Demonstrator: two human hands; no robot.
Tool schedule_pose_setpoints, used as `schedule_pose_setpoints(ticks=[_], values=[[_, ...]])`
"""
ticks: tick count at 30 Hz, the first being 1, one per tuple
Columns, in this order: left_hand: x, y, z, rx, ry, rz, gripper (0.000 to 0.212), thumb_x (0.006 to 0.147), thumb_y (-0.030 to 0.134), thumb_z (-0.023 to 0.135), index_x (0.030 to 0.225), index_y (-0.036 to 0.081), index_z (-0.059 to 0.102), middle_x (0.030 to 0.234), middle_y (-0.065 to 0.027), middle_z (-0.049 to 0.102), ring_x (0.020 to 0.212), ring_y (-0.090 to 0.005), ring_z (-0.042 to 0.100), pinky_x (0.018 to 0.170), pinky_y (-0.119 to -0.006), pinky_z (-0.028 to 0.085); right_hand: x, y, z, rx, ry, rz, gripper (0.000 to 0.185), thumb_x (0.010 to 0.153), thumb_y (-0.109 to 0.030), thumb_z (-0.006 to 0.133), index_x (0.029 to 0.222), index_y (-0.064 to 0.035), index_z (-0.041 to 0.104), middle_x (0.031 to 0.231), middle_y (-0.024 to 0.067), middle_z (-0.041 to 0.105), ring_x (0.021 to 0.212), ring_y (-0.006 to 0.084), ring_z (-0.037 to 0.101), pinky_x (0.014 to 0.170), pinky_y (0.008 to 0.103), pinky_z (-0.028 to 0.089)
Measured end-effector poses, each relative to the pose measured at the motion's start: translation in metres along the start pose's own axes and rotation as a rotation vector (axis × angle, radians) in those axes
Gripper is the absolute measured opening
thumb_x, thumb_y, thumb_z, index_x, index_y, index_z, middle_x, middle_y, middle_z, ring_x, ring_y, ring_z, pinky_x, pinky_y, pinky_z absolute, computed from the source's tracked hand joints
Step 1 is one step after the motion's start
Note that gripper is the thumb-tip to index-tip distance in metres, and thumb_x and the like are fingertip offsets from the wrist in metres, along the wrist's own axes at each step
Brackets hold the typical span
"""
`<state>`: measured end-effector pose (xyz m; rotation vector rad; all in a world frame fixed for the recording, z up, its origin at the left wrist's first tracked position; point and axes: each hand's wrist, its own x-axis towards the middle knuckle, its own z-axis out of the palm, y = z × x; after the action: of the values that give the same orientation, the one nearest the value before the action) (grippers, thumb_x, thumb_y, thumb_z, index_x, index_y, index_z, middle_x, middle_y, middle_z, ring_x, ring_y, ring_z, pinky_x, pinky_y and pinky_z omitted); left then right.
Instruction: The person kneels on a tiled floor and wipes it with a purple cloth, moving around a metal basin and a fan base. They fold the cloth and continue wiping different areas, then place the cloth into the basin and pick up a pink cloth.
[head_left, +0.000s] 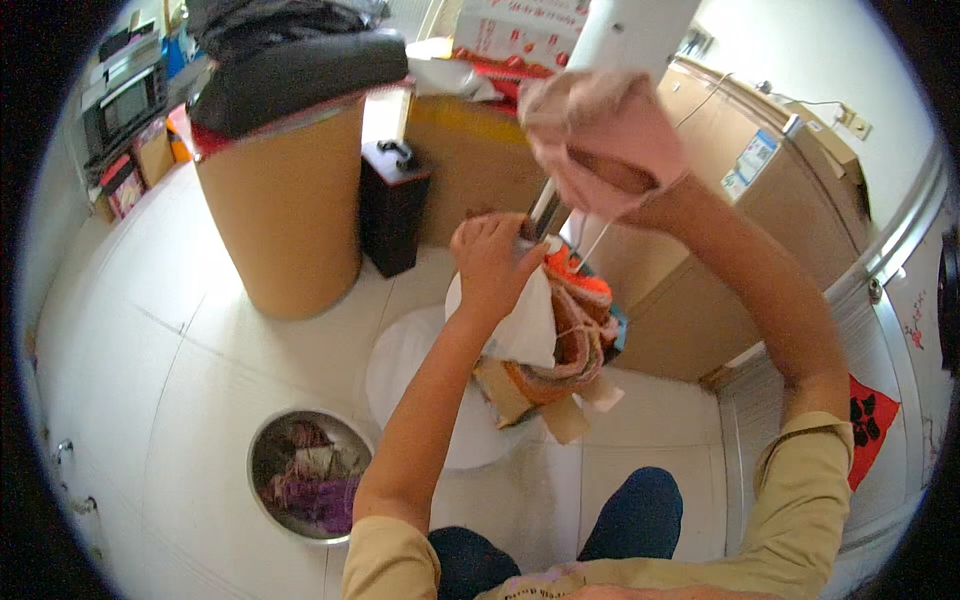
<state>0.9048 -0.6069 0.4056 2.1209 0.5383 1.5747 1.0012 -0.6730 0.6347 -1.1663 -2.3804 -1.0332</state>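
A pink cloth (626, 135) covers most of my right hand (607, 154), raised beside a thick white post (630, 37); the fingers are hidden and the cloth is blurred by motion. Lower and to the left, my left hand (491, 259) is closed around the lower part of a slim metal pole (546, 206). Just under that hand lies a white sheet or cloth (525, 322), against an open cardboard box (510, 390) holding folded orange and brown textiles (570, 330). The box rests on a round white surface (409, 375).
A metal basin (259, 480) with purple and brown cloth stands on the floor at left. Beyond are a tall tan drum (289, 217) topped with black bags (315, 75), a black box (391, 217) and large cardboard cartons (675, 315). A metal-framed door (892, 247) is at right.
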Motion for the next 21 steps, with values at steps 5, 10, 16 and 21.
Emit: schedule_pose_setpoints(ticks=[5,10,16,21], values=[[-0.041,-0.022,-0.053,0.086,0.059,-0.031,0.051,0.08,0.029,0.078,0.124,0.011,0.063,0.132,-0.0114,0.057,0.127,-0.0315,0.048,0.11,-0.048,0.028,-0.002,-0.06,0.032,-0.154,0.164,-0.056,0.024,0.076,-0.013,0.068,0.099,-0.0079,0.064,0.099,0.0145,0.061,0.094,0.0343,0.061,0.084,0.046,0.048],[-0.212,-0.083,-0.149,0.297,0.121,-0.381,0.045,0.087,0.012,0.068,0.13,0.006,0.057,0.143,-0.018,0.048,0.134,-0.0364,0.042,0.114,-0.049,0.027,-0.052,-0.088,0.102,0.119,0.02,0.155,0.036,0.068,-0.005,0.068,0.103,-0.0037,0.059,0.097,0.017,0.059,0.091,0.0409,0.058,0.082,0.0447,0.049],[-0.426,-0.048,-0.286,1.057,0.308,-0.794,0.053,0.096,0.022,0.062,0.14,0.0,0.044,0.145,-0.0219,0.043,0.132,-0.039,0.042,0.113,-0.05,0.03,-0.062,-0.114,0.13,0.142,-0.231,0.135,0.035,0.072,-0.01,0.067,0.104,-0.0029,0.056,0.094,0.0191,0.058,0.088,0.0413,0.058,0.08,0.0477,0.048],[-0.495,-0.049,-0.287,0.038,1.103,-1.573,0.071,0.099,0.039,0.061,0.148,0.0,0.027,0.145,-0.0211,0.042,0.123,-0.0327,0.054,0.096,-0.045,0.053,-0.105,-0.169,0.185,0.343,-0.246,0.154,0.032,0.074,-0.011,0.066,0.103,-0.0027,0.058,0.096,0.019,0.06,0.093,0.0396,0.059,0.082,0.0469,0.048]])
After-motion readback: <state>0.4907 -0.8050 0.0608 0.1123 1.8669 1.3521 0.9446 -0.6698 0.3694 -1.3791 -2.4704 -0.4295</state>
